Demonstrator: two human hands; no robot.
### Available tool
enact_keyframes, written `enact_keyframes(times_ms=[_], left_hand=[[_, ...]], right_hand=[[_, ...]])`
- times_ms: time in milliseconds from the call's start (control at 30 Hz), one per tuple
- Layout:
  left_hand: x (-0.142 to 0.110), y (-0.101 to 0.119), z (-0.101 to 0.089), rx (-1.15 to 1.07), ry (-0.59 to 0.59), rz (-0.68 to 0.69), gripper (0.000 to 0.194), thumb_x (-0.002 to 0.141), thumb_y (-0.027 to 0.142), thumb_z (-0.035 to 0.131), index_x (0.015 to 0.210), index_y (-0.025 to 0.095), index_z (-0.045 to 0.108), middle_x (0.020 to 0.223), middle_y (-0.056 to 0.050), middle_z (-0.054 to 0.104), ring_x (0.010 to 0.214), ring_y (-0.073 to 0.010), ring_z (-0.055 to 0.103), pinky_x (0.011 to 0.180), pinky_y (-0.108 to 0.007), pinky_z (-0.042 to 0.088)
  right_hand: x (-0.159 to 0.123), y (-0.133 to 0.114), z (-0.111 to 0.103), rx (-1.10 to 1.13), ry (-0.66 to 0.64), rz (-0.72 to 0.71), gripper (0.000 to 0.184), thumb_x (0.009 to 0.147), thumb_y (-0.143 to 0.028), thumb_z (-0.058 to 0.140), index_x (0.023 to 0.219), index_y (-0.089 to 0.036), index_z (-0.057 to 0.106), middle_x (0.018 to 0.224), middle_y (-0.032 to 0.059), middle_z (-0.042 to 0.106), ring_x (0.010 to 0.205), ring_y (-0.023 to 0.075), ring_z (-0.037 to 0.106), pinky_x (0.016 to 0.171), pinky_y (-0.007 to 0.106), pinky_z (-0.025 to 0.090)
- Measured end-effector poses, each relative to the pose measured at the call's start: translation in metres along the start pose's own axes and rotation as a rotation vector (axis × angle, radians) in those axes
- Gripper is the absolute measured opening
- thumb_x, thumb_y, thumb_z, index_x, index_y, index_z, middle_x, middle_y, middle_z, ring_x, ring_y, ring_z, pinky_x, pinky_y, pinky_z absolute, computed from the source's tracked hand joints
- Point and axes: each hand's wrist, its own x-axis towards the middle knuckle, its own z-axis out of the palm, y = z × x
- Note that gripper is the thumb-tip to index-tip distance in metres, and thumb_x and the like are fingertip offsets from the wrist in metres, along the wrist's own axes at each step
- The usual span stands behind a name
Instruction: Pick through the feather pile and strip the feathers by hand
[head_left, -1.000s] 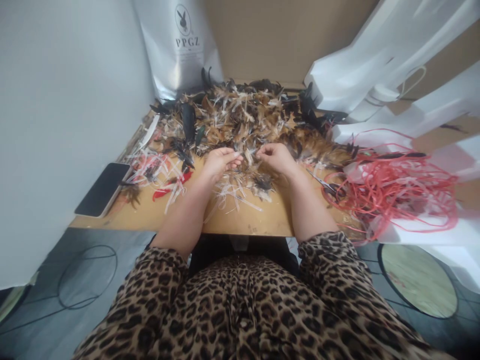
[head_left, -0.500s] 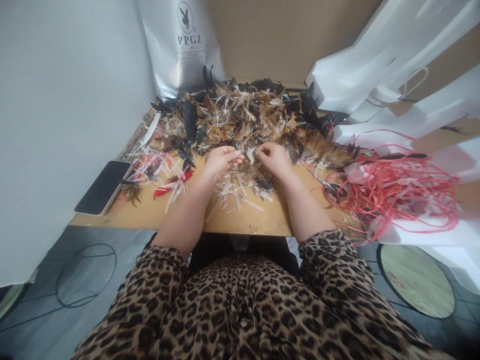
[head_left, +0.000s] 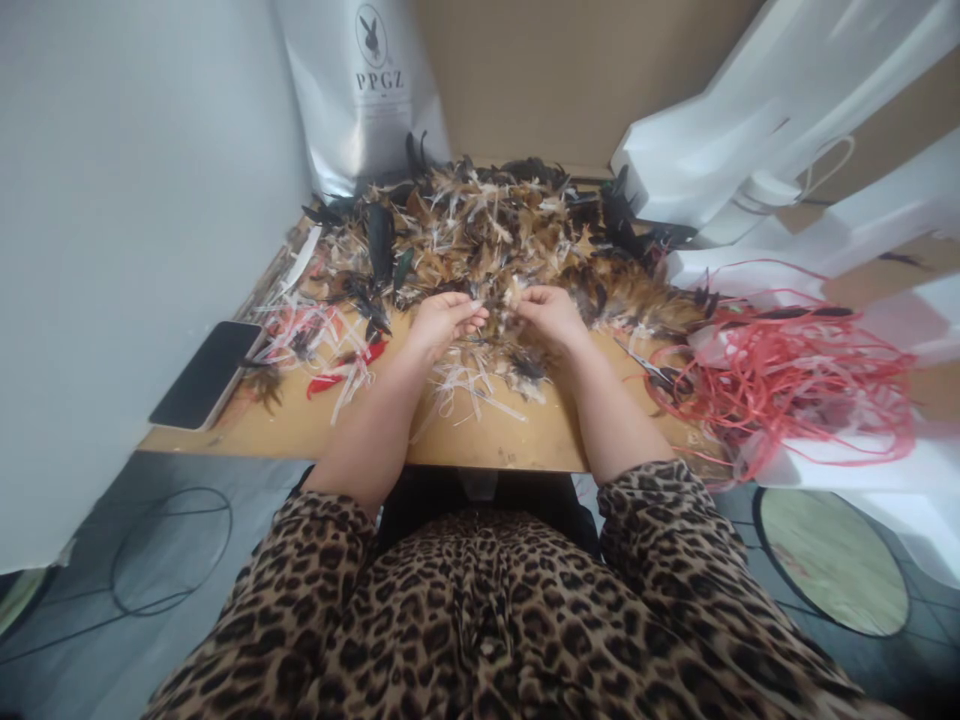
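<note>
A heap of brown, black and pale feathers (head_left: pixel 517 215) covers the back of the wooden table (head_left: pixel 525 445). Over its near edge, my left hand (head_left: pixel 448 322) is closed in a pinch, thumb against fingertips; whatever it holds is too small to name. My right hand (head_left: pixel 551 316), a short gap away, pinches a pale, fluffy feather (head_left: pixel 514 294) between thumb and finger. Beneath both hands lie loose feathers (head_left: pixel 525 368) and thin white strips (head_left: pixel 472 385).
Left are a phone (head_left: pixel 206 375), red and white strips (head_left: pixel 307 335) and a red feather (head_left: pixel 326 383). Scissors (head_left: pixel 652 372) lie right, beside tangled red ribbon (head_left: pixel 795 380). A silver bag (head_left: pixel 367 120) stands behind; white packaging (head_left: pixel 697 150) is at back right.
My right hand has shifted slightly, its fingers straighter, and a pale feather now shows at its fingertips. My left hand has stayed almost still.
</note>
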Motion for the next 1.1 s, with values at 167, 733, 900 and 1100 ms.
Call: enact_keyframes(times_ms=[167,733,900,1100], left_hand=[[-0.001,0.0,0.0,-0.003,-0.02,-0.008,0.017,0.068,0.016,0.07,0.075,0.01,0.055,0.069,-0.007,0.068,0.055,-0.0084,0.062,0.052,-0.017,0.045],[-0.003,0.0,0.002,0.003,-0.031,-0.013,0.016,0.069,0.015,0.069,0.076,0.01,0.056,0.077,-0.008,0.07,0.061,-0.0084,0.064,0.055,-0.017,0.047],[-0.004,0.001,0.003,-0.048,-0.081,-0.013,0.018,0.067,0.015,0.071,0.076,0.01,0.055,0.085,-0.009,0.07,0.066,-0.0096,0.066,0.058,-0.017,0.048],[-0.004,-0.003,0.004,-0.01,-0.141,-0.016,0.016,0.066,0.016,0.072,0.074,0.01,0.059,0.076,-0.007,0.069,0.064,-0.0091,0.065,0.058,-0.016,0.048]], right_hand=[[0.001,0.002,-0.001,0.21,-0.029,0.069,0.022,0.06,-0.034,0.069,0.066,-0.013,0.065,0.058,0.0015,0.063,0.046,0.0072,0.046,0.047,0.021,0.036],[0.0,-0.01,-0.003,0.343,-0.002,0.019,0.022,0.055,-0.031,0.072,0.065,-0.016,0.06,0.056,-0.0031,0.056,0.047,0.0057,0.042,0.047,0.021,0.033],[-0.005,-0.013,0.001,0.349,-0.091,-0.012,0.024,0.058,-0.033,0.073,0.07,-0.016,0.061,0.057,-0.0039,0.056,0.049,0.0061,0.043,0.051,0.022,0.035],[-0.005,-0.01,0.009,0.356,-0.158,-0.021,0.023,0.059,-0.032,0.072,0.069,-0.015,0.061,0.061,-0.0023,0.06,0.05,0.0061,0.044,0.053,0.022,0.036]])
